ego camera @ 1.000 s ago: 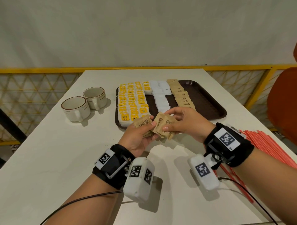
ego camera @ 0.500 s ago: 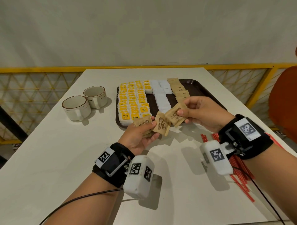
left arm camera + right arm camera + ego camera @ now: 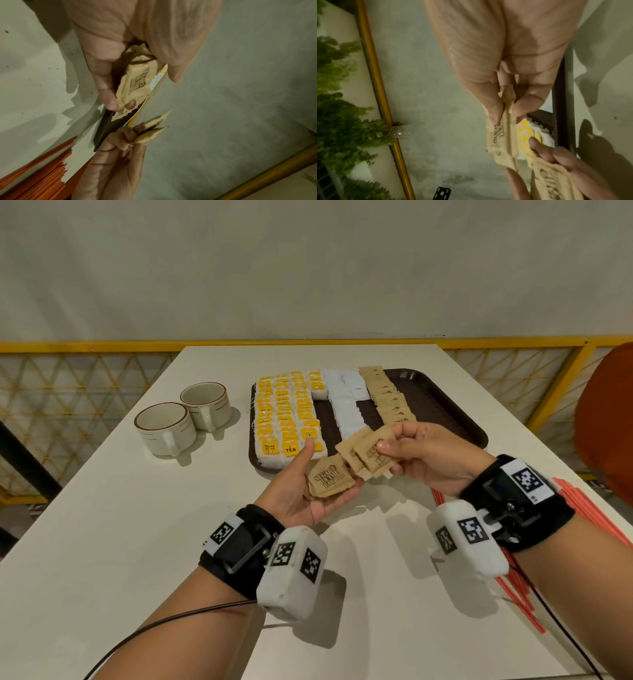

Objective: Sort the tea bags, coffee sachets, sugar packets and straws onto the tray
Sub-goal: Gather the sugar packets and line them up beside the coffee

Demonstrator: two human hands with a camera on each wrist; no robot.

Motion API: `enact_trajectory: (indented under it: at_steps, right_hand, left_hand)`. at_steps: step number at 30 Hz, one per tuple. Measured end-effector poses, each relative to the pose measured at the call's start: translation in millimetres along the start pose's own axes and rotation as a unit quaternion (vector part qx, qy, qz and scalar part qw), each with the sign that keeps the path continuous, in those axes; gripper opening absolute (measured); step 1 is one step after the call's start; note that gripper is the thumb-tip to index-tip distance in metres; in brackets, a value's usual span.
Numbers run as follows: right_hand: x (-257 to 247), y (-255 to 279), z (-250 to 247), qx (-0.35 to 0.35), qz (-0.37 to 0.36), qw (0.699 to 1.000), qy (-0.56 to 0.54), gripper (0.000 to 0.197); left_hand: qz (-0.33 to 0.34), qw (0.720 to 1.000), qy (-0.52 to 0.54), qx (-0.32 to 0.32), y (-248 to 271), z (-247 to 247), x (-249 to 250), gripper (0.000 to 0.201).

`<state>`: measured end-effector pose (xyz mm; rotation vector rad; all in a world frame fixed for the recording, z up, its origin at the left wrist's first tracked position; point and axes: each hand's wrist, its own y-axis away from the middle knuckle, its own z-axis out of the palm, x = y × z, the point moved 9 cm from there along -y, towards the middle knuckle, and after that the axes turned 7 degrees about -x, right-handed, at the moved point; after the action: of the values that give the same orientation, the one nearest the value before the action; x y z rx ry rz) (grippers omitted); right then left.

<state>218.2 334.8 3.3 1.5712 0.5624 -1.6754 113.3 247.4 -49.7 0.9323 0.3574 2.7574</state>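
My left hand lies palm up in front of the tray, its fingers curled under a small stack of brown sugar packets and its thumb lifted off them. My right hand pinches a fan of brown sugar packets just right of the left hand, over the tray's near edge. The right wrist view shows that pinch on the packets. On the tray lie yellow tea bags, white sachets and a row of brown sugar packets.
Red straws lie in a heap on the white table at the right, under my right forearm. Two cups stand left of the tray. The tray's right part is bare. An orange chair stands at the right.
My right hand drew packets off the left hand's stack, swung right, then came back beside the left hand. The left thumb has lifted off its stack.
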Motion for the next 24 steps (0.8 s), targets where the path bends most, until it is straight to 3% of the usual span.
enact_trajectory:
  at_steps: [4,10,13,16,19,22,24]
  right_hand:
    - [-2.4,0.3,0.2,0.012,0.002,0.999,-0.033,0.018]
    - [2.6,-0.6,16.6,0.017,-0.003,0.999,-0.036,0.015]
    - [7.2,-5.4,29.3,0.046,-0.006,0.996,0.081,0.023]
    - [2.1,-9.2,33.9,0.094,-0.029,0.973,0.208,0.024]
    - [0.8,-12.2,44.2,0.083,-0.047,0.958,0.269,0.023]
    - [-14.6,-10.0,53.4,0.081,-0.092,0.9,0.419,0.018]
    - [-14.2,-11.0,71.0,-0.01,-0.08,0.847,0.526,0.06]
  left_hand:
    - [0.004,1.0,-0.011,0.018,1.3,-1.3,2.9,0.061]
    - [-0.003,0.999,-0.013,0.042,-1.9,-7.7,1.1,0.094]
    - [0.021,0.999,0.021,0.045,-6.1,-10.2,2.2,0.092]
    - [0.036,0.999,0.004,0.041,-3.2,-7.6,3.3,0.072]
    - [0.044,0.998,-0.036,0.032,0.2,-3.4,3.7,0.025]
    - [0.042,0.998,-0.017,0.045,-1.6,-10.4,3.3,0.015]
    - [0.04,0.998,-0.004,0.042,-1.8,-10.6,4.4,0.014]
